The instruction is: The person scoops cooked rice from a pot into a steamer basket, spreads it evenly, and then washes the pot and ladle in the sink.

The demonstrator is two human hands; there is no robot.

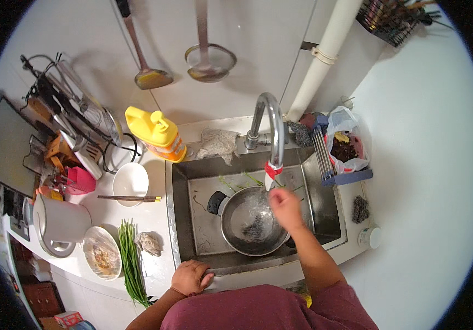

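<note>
My right hand (285,209) is over the right side of a round metal pot (236,231), just below the outlet of a curved chrome faucet (277,123). Its fingers look curled and are blurred, so whether they hold something is unclear. Water lies in the pot, which stands in a stainless steel sink (203,260) with a black side handle (216,203) to the left. Behind the pot, green stalks (253,178) are on the sink floor. My left hand (191,277) rests on the sink's front left edge, holding nothing.
Left of the sink are long green chives (129,255), a crumpled cloth (149,243), a film-covered bowl (102,253), and a white bowl (131,181) with chopsticks (129,199) across it. A yellow jug (156,134) stands behind. A rack (325,161) holds a bag (350,140) at right.
</note>
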